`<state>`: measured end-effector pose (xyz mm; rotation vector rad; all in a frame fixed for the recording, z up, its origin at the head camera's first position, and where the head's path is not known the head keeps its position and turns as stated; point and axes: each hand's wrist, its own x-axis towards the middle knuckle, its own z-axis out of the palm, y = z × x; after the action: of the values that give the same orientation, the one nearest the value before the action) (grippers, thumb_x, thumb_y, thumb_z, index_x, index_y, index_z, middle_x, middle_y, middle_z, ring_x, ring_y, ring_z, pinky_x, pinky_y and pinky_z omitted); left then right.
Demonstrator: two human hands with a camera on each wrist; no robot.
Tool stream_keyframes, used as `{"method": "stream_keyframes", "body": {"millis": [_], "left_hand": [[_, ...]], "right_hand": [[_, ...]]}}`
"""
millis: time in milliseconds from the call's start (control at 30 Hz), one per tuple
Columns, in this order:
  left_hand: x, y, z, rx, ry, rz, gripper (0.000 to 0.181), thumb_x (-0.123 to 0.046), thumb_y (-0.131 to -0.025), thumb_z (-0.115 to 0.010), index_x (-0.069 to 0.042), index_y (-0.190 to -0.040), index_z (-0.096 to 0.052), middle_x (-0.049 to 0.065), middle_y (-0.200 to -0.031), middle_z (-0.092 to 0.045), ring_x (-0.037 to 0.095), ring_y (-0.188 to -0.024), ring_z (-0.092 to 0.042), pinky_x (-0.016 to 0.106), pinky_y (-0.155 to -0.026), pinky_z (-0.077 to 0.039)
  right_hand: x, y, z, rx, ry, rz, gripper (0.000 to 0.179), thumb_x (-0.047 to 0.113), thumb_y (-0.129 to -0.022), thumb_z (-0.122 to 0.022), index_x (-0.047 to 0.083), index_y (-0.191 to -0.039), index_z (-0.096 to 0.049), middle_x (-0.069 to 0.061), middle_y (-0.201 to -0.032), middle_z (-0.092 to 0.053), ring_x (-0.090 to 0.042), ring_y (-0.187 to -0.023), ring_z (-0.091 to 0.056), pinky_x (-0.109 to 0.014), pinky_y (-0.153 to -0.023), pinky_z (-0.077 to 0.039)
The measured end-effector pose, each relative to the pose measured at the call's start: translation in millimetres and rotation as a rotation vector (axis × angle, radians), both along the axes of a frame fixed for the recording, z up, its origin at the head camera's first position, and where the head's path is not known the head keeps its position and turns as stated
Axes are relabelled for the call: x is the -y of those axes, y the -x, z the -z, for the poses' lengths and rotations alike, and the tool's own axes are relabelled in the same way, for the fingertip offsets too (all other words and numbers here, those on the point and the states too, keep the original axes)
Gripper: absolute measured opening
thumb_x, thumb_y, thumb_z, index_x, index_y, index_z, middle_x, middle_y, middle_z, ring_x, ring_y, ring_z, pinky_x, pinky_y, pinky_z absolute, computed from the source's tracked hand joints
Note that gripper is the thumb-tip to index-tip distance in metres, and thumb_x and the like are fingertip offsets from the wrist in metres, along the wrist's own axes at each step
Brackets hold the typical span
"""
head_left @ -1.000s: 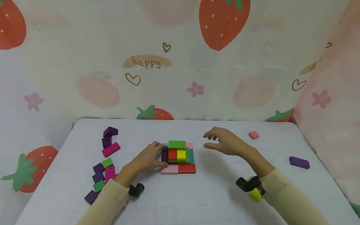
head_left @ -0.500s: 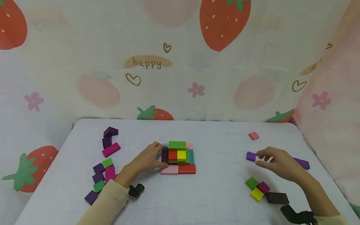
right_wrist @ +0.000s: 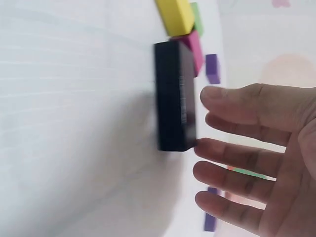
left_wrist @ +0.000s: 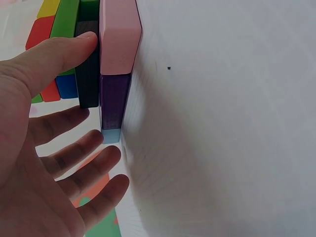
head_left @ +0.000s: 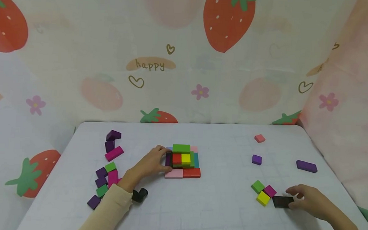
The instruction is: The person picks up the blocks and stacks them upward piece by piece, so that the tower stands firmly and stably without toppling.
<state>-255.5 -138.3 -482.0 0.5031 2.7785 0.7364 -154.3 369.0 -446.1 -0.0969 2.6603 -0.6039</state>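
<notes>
A low stack of coloured wooden blocks (head_left: 191, 172) stands mid-table, with a green block (head_left: 181, 148) and red and yellow blocks in its upper part. My left hand (head_left: 151, 160) is at its left side. In the left wrist view, thumb and index finger pinch the two ends of a black block (left_wrist: 88, 74) in the stack; the other fingers are loosely spread. On the right, a loose black block (head_left: 281, 202) lies flat. My right hand (head_left: 312, 202) hovers at its right end, thumb and fingers apart, gripping nothing. The right wrist view shows the fingers beside this block (right_wrist: 173, 96).
Green (head_left: 257, 186), magenta (head_left: 270, 191) and yellow (head_left: 263, 198) blocks cluster left of the loose black one. Two purple blocks (head_left: 257, 159) and a coral block (head_left: 259, 138) lie farther back. Several purple, magenta and green blocks (head_left: 114, 153) are scattered along the left.
My right hand has swept from beside the stack to the right, past a small purple block now lying there, and down to the loose black block. The left hand has stayed put.
</notes>
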Motion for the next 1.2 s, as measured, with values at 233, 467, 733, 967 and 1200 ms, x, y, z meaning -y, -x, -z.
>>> {"method": "stream_keyframes", "body": {"millis": [233, 467, 733, 967, 1200], "left_hand": [[-0.1, -1.2, -0.9, -0.001, -0.009, -0.001, 0.069, -0.032, -0.080, -0.079, -0.009, -0.139, -0.050, 0.015, -0.135, -0.049, 0.029, -0.123, -0.049, 0.048, -0.108, -0.044], [0.8, 0.6, 2.0, 0.001, -0.003, -0.001, 0.069, -0.032, -0.080, -0.079, -0.009, -0.139, -0.050, 0.014, -0.135, -0.049, 0.028, -0.122, -0.049, 0.048, -0.107, -0.044], [0.2, 1.3, 2.9, 0.008, 0.000, -0.008, 0.070, -0.032, -0.080, -0.079, -0.009, -0.139, -0.050, 0.014, -0.136, -0.049, 0.028, -0.124, -0.048, 0.047, -0.108, -0.043], [1.6, 0.5, 2.6, 0.007, -0.004, -0.020, 0.069, -0.032, -0.081, -0.079, -0.010, -0.139, -0.050, 0.014, -0.137, -0.049, 0.028, -0.124, -0.048, 0.048, -0.108, -0.044], [-0.1, -0.3, 2.0, 0.015, -0.010, -0.020, 0.069, -0.033, -0.081, -0.079, -0.011, -0.140, -0.049, 0.014, -0.136, -0.048, 0.028, -0.124, -0.047, 0.048, -0.108, -0.044]], "right_hand": [[-2, -14.0, 16.4, -0.072, -0.009, 0.028, 0.037, 0.009, -0.075, -0.075, 0.001, -0.111, -0.069, -0.007, -0.103, -0.066, -0.019, -0.088, -0.056, -0.032, -0.069, -0.047], [-2, -16.3, 18.7, -0.097, -0.026, 0.018, 0.032, 0.012, -0.076, -0.075, 0.003, -0.106, -0.071, -0.001, -0.096, -0.065, -0.015, -0.084, -0.053, -0.027, -0.067, -0.044], [-12, -13.4, -2.4, -0.196, -0.052, -0.067, 0.031, 0.023, -0.076, -0.079, 0.006, -0.101, -0.072, 0.004, -0.089, -0.062, 0.001, -0.073, -0.044, -0.021, -0.059, -0.039], [17, 11.2, -23.7, -0.363, -0.002, -0.067, 0.031, 0.023, -0.079, -0.080, 0.005, -0.103, -0.071, 0.003, -0.089, -0.063, -0.007, -0.079, -0.049, -0.022, -0.064, -0.043], [77, 46.6, -40.9, -0.438, 0.106, -0.178, 0.029, 0.018, -0.082, -0.077, 0.006, -0.108, -0.070, -0.002, -0.096, -0.063, -0.020, -0.089, -0.057, -0.034, -0.075, -0.052]]}}
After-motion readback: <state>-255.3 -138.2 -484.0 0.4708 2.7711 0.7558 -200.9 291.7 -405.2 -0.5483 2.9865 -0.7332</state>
